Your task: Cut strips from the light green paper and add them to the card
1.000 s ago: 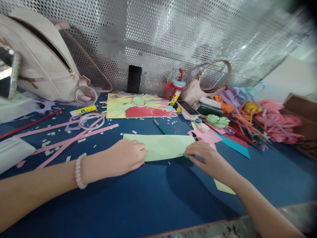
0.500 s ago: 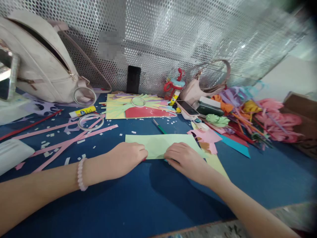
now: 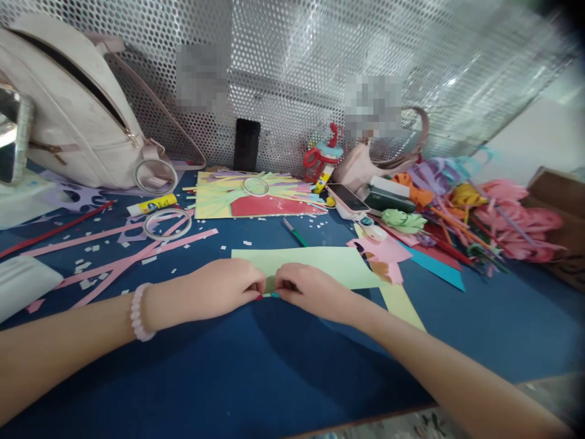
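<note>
A pale green sheet of paper [image 3: 338,265] lies on the blue table in front of me. My left hand [image 3: 219,285], with a pink bead bracelet [image 3: 139,311] at its wrist, pinches the paper's near edge. Close beside it, my right hand [image 3: 311,289] pinches the same edge, fingers curled. The edge between the two hands looks slightly lifted or bent. Beyond the sheet lies a green-handled craft knife [image 3: 296,233]. Yellow paper [image 3: 404,305] and pink paper scraps [image 3: 381,251] lie to the right.
At the back are a card with paper strips [image 3: 212,204], a black phone [image 3: 247,145] and a red-handled cup [image 3: 315,161]. A backpack [image 3: 73,103], tape rolls [image 3: 167,225], a glue stick [image 3: 152,205] and pink strips [image 3: 123,263] lie left. Colourful ribbons [image 3: 516,219] pile up right.
My right hand has slid left along the paper's near edge, closer to my left hand. Both hands' fingers are now more curled, pinching the edge.
</note>
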`<state>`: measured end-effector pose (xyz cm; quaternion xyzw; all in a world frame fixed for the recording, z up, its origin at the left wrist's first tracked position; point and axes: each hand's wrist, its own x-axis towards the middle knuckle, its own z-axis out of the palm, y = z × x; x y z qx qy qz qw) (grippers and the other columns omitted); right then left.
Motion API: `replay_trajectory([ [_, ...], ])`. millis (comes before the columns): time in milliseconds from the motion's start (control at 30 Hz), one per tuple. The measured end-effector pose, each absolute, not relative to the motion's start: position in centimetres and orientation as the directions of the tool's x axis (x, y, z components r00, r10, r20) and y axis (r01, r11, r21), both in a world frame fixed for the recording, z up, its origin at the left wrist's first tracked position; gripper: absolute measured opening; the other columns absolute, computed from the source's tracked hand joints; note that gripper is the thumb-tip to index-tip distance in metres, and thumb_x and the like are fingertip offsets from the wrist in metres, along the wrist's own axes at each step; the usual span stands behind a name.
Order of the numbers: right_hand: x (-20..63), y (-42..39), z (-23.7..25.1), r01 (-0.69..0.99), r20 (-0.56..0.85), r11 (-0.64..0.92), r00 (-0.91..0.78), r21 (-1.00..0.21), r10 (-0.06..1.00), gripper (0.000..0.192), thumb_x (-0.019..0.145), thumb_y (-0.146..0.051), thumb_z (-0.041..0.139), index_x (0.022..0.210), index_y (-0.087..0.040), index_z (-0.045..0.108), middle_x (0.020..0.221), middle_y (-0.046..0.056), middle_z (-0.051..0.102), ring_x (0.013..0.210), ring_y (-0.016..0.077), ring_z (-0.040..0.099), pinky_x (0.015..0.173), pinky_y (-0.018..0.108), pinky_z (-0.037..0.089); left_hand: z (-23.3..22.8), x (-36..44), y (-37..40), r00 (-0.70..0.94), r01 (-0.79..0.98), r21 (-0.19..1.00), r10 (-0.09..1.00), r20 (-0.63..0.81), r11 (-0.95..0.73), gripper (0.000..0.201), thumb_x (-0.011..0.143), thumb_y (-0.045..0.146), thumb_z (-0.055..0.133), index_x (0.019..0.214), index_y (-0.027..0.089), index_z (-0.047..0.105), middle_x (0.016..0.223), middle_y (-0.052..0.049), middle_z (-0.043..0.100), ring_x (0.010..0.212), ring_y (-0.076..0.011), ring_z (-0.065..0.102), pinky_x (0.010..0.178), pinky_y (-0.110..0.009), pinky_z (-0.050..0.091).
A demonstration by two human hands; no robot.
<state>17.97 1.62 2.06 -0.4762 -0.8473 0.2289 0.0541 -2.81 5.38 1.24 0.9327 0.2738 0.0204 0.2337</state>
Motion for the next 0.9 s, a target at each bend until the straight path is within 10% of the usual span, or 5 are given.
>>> replay_trajectory([
  [467,17.5,2.8,1.6,0.784,-0.183,0.389,-0.526,-0.484,0.831,0.012,0.079,-0.016,0.052,0.068,-0.018,0.054,0.069,-0.001,0.058,0.062,0.0114,0.046,0.057,0.024,0.029,2.6,-3.4,5.3,0.835,0.544,0.371,0.528,-0.154,-0.752,0.013,0.090,0.014,0.047,0.086,0.021,0.057,0.083,0.001,0.063,0.072,-0.0157,0.060,0.060,-0.026,0.038],
  [633,17.7,3.1,1.6,0.782,-0.193,0.382,-0.526,-0.493,0.828,0.011,0.077,-0.017,0.053,0.067,-0.018,0.052,0.066,-0.002,0.056,0.061,0.0108,0.044,0.056,0.024,0.027,2.3,-1.8,1.3,0.813,0.568,-0.074,0.573,-0.100,-0.820,0.026,0.079,-0.001,0.048,0.094,0.014,0.062,0.090,-0.008,0.063,0.082,-0.0249,0.062,0.062,-0.033,0.045],
  [900,17.5,3.3,2.2,0.783,-0.209,0.389,-0.536,-0.485,0.818,0.015,0.079,-0.020,0.049,0.064,-0.018,0.049,0.066,-0.001,0.055,0.061,0.0113,0.044,0.057,0.025,0.027,-2.3,-2.7,-4.4,0.776,0.629,-0.115,0.614,0.144,-0.769,0.054,0.091,0.047,0.051,0.126,0.007,0.058,0.132,-0.022,0.054,0.119,-0.0325,0.055,0.096,-0.042,0.046],
])
